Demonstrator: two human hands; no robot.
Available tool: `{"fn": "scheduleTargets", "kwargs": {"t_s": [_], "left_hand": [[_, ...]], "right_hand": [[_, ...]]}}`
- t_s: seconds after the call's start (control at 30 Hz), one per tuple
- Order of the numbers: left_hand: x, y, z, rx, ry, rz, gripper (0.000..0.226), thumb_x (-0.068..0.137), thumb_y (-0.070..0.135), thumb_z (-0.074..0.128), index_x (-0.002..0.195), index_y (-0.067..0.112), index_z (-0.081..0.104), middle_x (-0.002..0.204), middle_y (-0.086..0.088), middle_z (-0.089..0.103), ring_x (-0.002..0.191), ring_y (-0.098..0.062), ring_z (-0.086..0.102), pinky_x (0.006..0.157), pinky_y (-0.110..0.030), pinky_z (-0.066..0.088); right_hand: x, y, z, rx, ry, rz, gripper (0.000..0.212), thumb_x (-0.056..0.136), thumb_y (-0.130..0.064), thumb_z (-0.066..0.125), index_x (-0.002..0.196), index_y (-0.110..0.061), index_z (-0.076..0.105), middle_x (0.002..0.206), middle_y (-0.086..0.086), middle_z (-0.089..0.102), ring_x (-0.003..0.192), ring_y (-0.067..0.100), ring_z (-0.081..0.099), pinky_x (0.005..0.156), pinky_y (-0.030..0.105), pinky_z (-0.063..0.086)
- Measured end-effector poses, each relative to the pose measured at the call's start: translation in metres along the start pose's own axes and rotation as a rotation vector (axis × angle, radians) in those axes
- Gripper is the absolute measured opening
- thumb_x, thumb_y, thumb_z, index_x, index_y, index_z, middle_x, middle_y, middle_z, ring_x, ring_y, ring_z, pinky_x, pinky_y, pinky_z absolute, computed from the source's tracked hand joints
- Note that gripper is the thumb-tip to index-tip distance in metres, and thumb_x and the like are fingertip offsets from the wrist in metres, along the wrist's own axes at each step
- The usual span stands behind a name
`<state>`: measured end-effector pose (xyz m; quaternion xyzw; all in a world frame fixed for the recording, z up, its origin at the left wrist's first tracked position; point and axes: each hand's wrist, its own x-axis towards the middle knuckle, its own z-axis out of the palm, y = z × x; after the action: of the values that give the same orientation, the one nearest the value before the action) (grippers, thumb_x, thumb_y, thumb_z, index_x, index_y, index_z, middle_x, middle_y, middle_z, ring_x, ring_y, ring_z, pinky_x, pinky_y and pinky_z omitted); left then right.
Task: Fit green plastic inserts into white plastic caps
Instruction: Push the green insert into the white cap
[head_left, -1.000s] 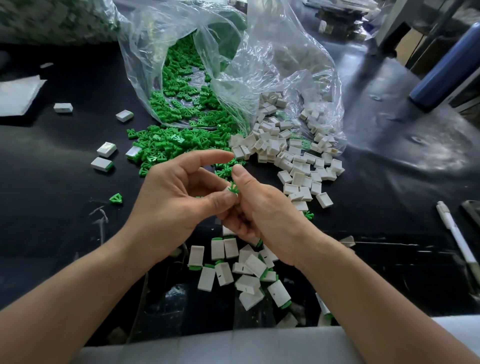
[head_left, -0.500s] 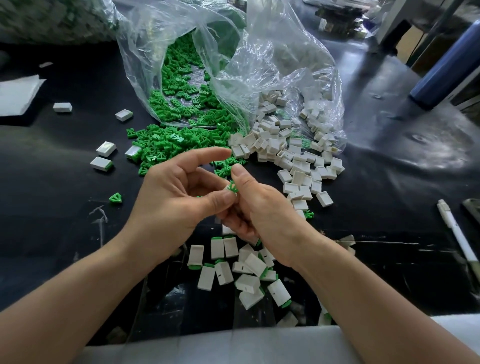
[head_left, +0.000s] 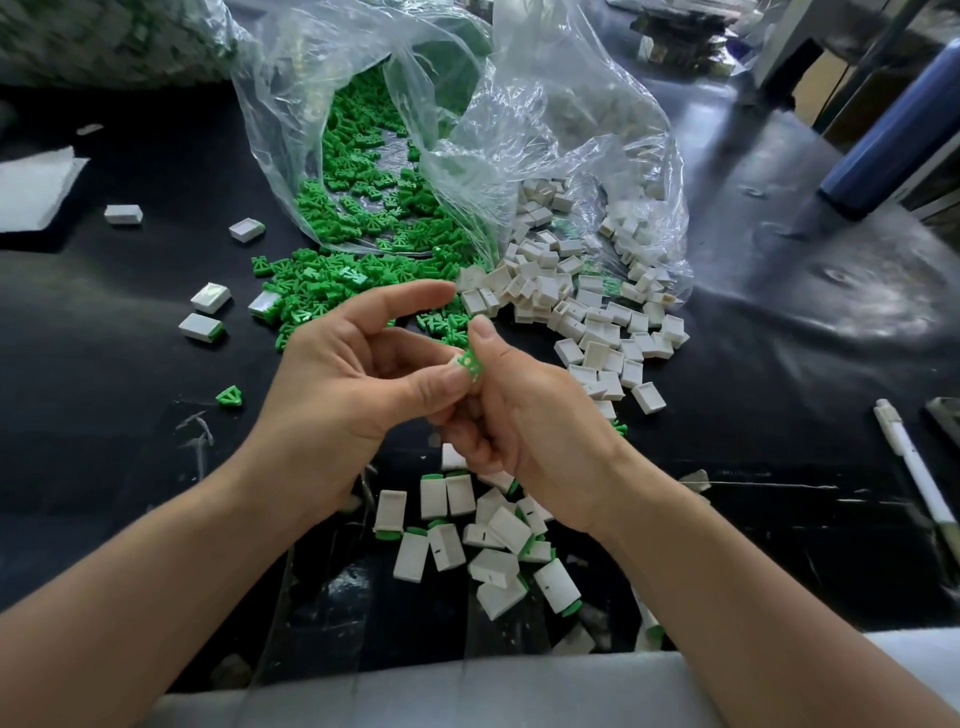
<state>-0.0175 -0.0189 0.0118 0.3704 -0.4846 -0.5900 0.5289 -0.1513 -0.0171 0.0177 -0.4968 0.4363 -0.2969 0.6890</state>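
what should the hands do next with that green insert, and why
Probably the left hand should press the green insert home with its thumb: both hands pinch it between them, the right hand curled beneath. What lies under it is hidden.

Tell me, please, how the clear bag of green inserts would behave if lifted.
The clear bag looks thin and crumpled, so probably floppy. Its mouth lies open, so green inserts would likely spill out. Its glossy film may be slippery.
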Motion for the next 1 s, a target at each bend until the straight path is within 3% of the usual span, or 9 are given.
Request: {"fn": "scheduleTargets", "kwargs": {"t_s": [0.07,0.17,0.23,0.33,0.5,0.7,0.8,0.9,1.0], "left_hand": [[-0.0006,0.0001,0.0010,-0.003,-0.008,0.008,0.052,0.053,0.017,0.073,0.104,0.015,0.063,0.071,-0.009,0.071,0.054,-0.021,0.066,0.049,-0.026,0.052],[-0.0007,0.0000,-0.0002,0.032,-0.018,0.013,0.051,0.055,0.010,0.076,0.104,0.015,0.063,0.072,-0.008,0.071,0.053,-0.019,0.064,0.050,-0.026,0.052],[-0.0003,-0.0004,-0.0010,0.029,-0.016,0.007,0.048,0.059,0.002,0.077,0.103,0.016,0.065,0.073,-0.007,0.071,0.056,-0.018,0.064,0.054,-0.027,0.053],[0.0002,0.0007,-0.0018,0.014,-0.022,-0.004,0.042,0.061,0.002,0.072,0.101,0.014,0.065,0.071,-0.005,0.071,0.055,-0.018,0.065,0.054,-0.026,0.053],[0.0000,0.0006,-0.0030,-0.007,-0.024,-0.031,0.038,0.064,0.003,0.063,0.101,0.014,0.066,0.072,-0.008,0.071,0.055,-0.023,0.063,0.055,-0.030,0.054],[-0.0016,0.0006,-0.0018,0.006,-0.003,-0.015,0.035,0.065,0.005,0.063,0.097,0.019,0.068,0.071,-0.004,0.071,0.053,-0.019,0.061,0.050,-0.028,0.052],[-0.0010,0.0004,-0.0009,0.000,-0.016,-0.013,0.037,0.064,0.002,0.061,0.099,0.014,0.065,0.068,-0.004,0.071,0.051,-0.018,0.061,0.051,-0.027,0.053],[-0.0007,-0.0003,0.0005,-0.050,0.000,-0.016,0.035,0.062,0.001,0.061,0.093,0.016,0.069,0.071,-0.007,0.072,0.055,-0.017,0.064,0.053,-0.024,0.053],[-0.0017,-0.0006,0.0027,-0.121,0.000,-0.012,0.031,0.062,-0.001,0.061,0.084,0.017,0.072,0.073,-0.011,0.072,0.059,-0.021,0.067,0.052,-0.022,0.053]], "right_hand": [[0.0003,-0.0004,-0.0005,0.014,-0.027,-0.004,0.056,0.094,-0.051,0.021,0.078,-0.012,0.057,0.062,0.001,0.046,0.054,0.009,0.037,0.051,0.021,0.028],[0.0014,-0.0005,-0.0014,-0.026,-0.008,0.001,0.058,0.095,-0.048,0.024,0.090,-0.001,0.058,0.060,0.000,0.049,0.053,0.009,0.039,0.050,0.020,0.029],[0.0011,-0.0007,-0.0018,-0.049,0.024,-0.014,0.051,0.096,-0.045,0.027,0.077,-0.007,0.055,0.057,-0.003,0.049,0.051,0.008,0.040,0.048,0.019,0.030],[-0.0002,-0.0018,-0.0020,-0.098,0.060,-0.049,0.045,0.095,-0.044,0.031,0.066,-0.017,0.052,0.057,-0.005,0.050,0.050,0.006,0.041,0.048,0.018,0.030],[0.0007,-0.0006,-0.0038,-0.126,0.049,-0.076,0.037,0.094,-0.042,0.035,0.069,-0.018,0.049,0.062,-0.003,0.049,0.052,0.006,0.040,0.047,0.016,0.030],[0.0009,-0.0002,-0.0032,-0.127,-0.035,-0.040,0.048,0.081,-0.055,0.031,0.073,-0.015,0.056,0.058,-0.004,0.053,0.049,0.007,0.043,0.045,0.016,0.031],[0.0003,0.0010,-0.0037,-0.210,0.023,-0.066,0.046,0.089,-0.050,0.029,0.071,-0.016,0.055,0.057,-0.008,0.048,0.049,0.003,0.040,0.045,0.013,0.032],[0.0017,0.0023,-0.0034,-0.312,0.097,-0.144,0.049,0.080,-0.056,0.031,0.071,-0.015,0.055,0.049,-0.014,0.043,0.045,-0.001,0.039,0.048,0.011,0.030],[0.0036,0.0045,-0.0035,-0.341,0.135,-0.180,0.053,0.074,-0.061,0.031,0.074,-0.013,0.055,0.050,-0.015,0.042,0.046,0.000,0.038,0.053,0.018,0.028]]}}
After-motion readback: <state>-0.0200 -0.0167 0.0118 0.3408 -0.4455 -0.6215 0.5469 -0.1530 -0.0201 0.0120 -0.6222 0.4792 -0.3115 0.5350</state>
